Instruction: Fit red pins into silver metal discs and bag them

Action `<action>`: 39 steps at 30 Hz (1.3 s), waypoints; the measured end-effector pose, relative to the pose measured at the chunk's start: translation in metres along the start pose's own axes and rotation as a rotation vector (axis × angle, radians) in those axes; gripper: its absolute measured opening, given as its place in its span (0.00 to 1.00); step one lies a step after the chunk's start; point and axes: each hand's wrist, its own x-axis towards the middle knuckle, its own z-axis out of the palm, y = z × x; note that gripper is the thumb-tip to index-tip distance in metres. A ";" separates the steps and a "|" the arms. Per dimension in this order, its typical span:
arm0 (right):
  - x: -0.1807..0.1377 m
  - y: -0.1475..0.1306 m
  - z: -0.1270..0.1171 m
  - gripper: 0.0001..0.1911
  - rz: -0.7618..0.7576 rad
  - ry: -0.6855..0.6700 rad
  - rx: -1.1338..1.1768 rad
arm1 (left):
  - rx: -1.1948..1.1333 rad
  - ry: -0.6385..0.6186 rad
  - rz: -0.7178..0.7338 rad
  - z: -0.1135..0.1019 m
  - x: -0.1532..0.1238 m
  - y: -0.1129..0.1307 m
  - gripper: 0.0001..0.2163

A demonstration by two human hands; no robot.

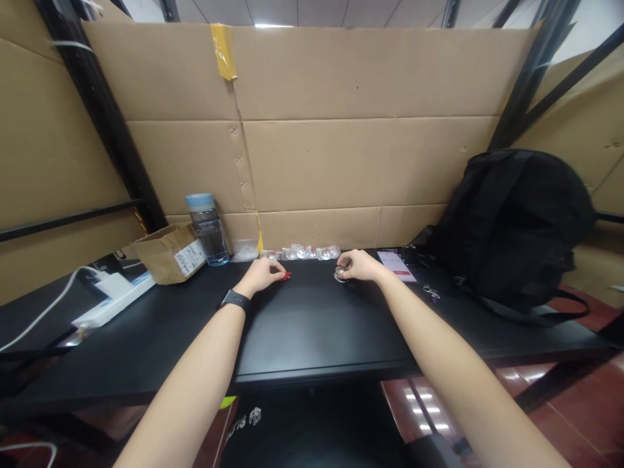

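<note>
My left hand (263, 275), with a dark watch on its wrist, is closed at the fingertips on a small red item (285, 277), too small to name. To its right, my right hand (361, 265) grips a small round shiny item (340, 273) between thumb and fingers, just above or on the black table (312, 325); I cannot tell if it touches. Behind both hands, a row of small clear packets (305, 252) with silvery and red contents lies along the cardboard wall.
A cardboard box (168, 257), a blue-capped bottle (209, 231) and a white power strip (114, 302) stand at left. On the right are a phone (397, 265), a small trinket (431, 294) and a black backpack (517, 227). A cardboard wall (312, 162) closes the back.
</note>
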 end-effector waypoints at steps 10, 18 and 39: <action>-0.002 -0.006 -0.003 0.12 -0.036 0.025 0.046 | -0.038 0.068 0.054 0.001 -0.001 0.017 0.09; -0.001 -0.031 0.014 0.15 -0.085 0.092 0.335 | -0.107 0.112 0.117 0.007 -0.002 0.050 0.06; -0.002 -0.074 0.048 0.20 -0.357 0.371 0.638 | -0.278 0.297 0.226 0.030 0.007 0.067 0.06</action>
